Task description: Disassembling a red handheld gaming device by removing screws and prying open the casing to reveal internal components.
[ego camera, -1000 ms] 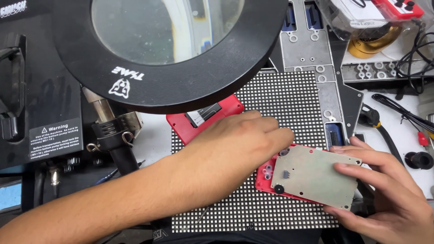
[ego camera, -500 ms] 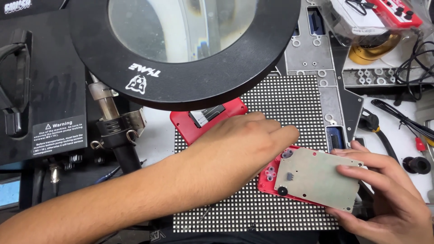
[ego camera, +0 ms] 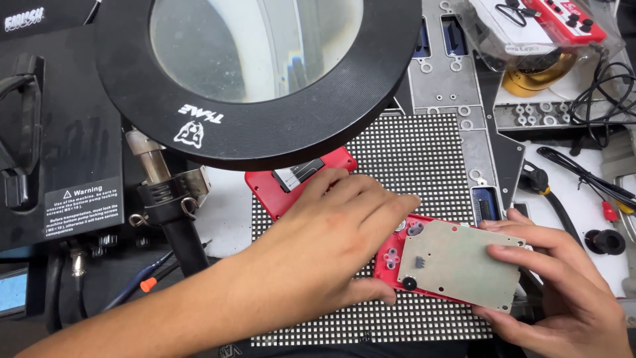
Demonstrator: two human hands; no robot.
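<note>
Under your right hand [ego camera: 563, 292]: matt pale circuit board [ego camera: 460, 264] on glossy red plastic shell [ego camera: 391, 262] | beneath your left hand [ego camera: 331, 238]: black dotted panel [ego camera: 424, 159], bumpy | beyond your grip: matt black magnifier ring [ego camera: 265, 142], clear glass

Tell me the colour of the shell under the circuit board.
Red shell, under the pale grey-green circuit board; head view.

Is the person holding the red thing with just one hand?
No, both hands are on it: the left hand touches the near end of the red casing and the right hand grips the pale circuit board on top.
</note>
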